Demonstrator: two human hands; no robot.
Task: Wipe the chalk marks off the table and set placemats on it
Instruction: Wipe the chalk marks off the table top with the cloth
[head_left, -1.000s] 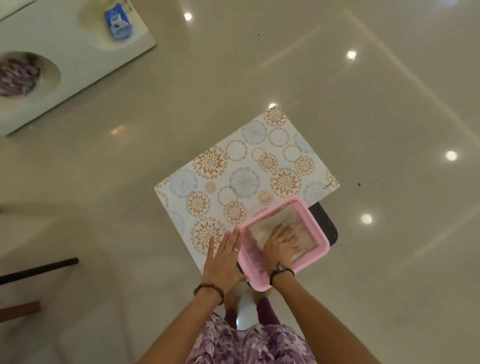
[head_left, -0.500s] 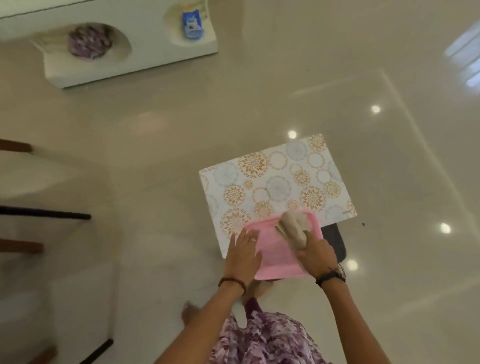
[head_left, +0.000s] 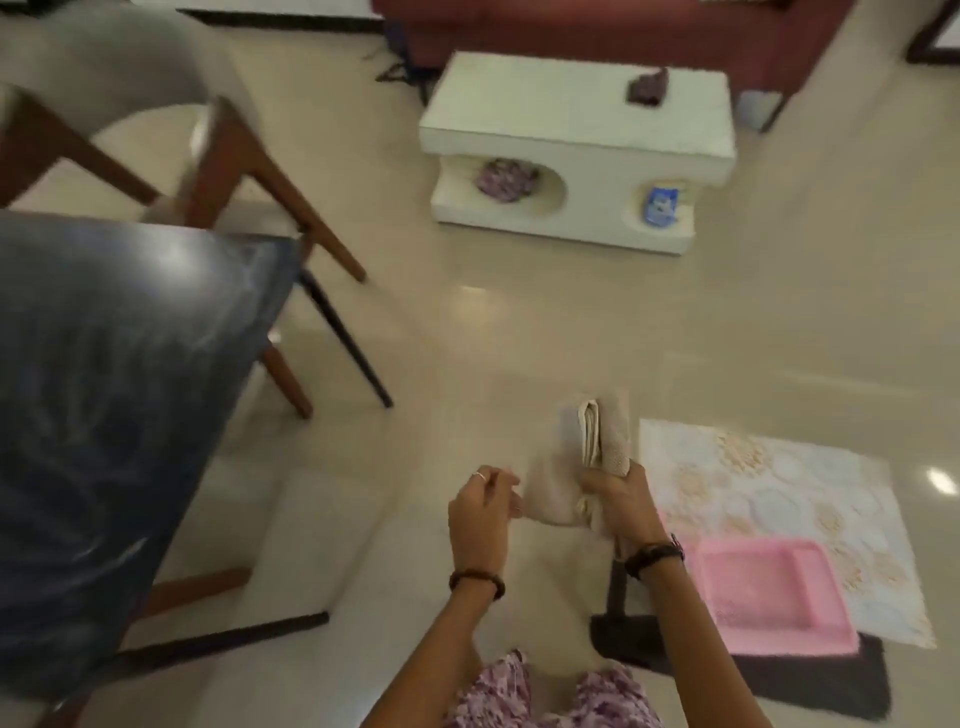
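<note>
A beige cloth (head_left: 576, 457) hangs in the air in front of me. My right hand (head_left: 618, 496) grips its bunched middle. My left hand (head_left: 480, 512) pinches a lower corner of it. The dark table (head_left: 104, 415), smeared with pale chalk marks, fills the left side. A floral placemat (head_left: 769, 493) lies on a low dark stool (head_left: 810, 675) at the lower right, and an empty pink tray (head_left: 769, 592) sits on top of the mat. The view is motion-blurred.
A wooden chair (head_left: 218, 171) stands beyond the table's far corner. A white low bench (head_left: 576, 150) with two round niches sits ahead, with a dark red sofa (head_left: 597, 31) behind it. Glossy tiled floor (head_left: 519, 338) lies between the table and the stool.
My right hand lifted the cloth out of the pink tray and my left hand left the tray to take the cloth. My view swung left, bringing the dark table into sight.
</note>
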